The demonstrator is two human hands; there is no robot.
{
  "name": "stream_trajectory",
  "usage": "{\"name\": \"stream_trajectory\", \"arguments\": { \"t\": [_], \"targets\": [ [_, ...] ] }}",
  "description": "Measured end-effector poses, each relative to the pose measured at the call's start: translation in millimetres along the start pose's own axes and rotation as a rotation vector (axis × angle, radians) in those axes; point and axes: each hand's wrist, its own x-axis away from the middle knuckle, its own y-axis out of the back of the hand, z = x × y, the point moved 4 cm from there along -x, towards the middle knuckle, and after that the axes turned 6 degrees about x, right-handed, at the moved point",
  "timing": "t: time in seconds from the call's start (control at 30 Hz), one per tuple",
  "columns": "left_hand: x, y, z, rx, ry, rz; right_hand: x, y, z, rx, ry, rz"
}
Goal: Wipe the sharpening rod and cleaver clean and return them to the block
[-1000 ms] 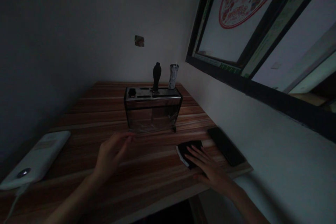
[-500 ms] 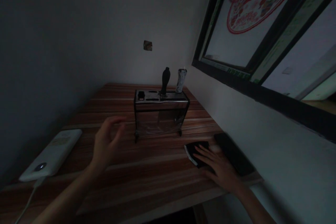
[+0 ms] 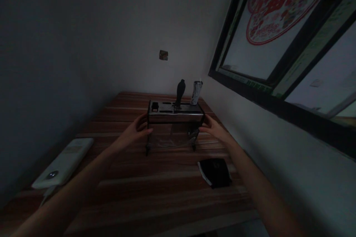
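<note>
A knife holder (image 3: 175, 112) with a metal top and clear walls stands on the wooden table (image 3: 155, 192) near the far wall. A black knife handle (image 3: 180, 91) and a silvery handle (image 3: 196, 92) stick up from its slots. My left hand (image 3: 137, 132) is curled against the holder's left end, thumb in front. At the right end my right hand (image 3: 213, 129) presses in the same way. The holder stands between the two hands with its feet on the table.
A black folded pad with a white edge (image 3: 216, 172) lies on the table under my right forearm. A white power bank (image 3: 64, 161) with a cable lies at the left. A dark-framed window (image 3: 278, 100) runs along the right wall. The room is dim.
My right hand left the black pad and went forward to the holder's right end. My left hand moved forward to the left end. The view shifted closer and rightward.
</note>
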Motion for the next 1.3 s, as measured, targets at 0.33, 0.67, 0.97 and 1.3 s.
{"name": "stream_trajectory", "arguments": {
  "t": [0.33, 0.67, 0.97, 1.3],
  "targets": [
    [-12.2, 6.0, -3.7, -0.064, 0.045, 0.114, -15.3, -3.9, -25.9, -0.119, -0.071, 0.100],
    [-12.0, -1.3, -13.0, -0.066, 0.021, 0.088, -13.5, -5.1, -26.7, -0.208, -0.043, 0.020],
    [-30.5, -47.2, -25.1, -0.024, -0.062, 0.131, 10.7, 49.9, -22.1, -0.209, -0.098, -0.129],
    [-55.1, -120.2, -12.3, 0.170, -0.081, 0.171, 51.7, 108.4, -30.9, -0.244, -0.170, -0.277]
  ]
}}
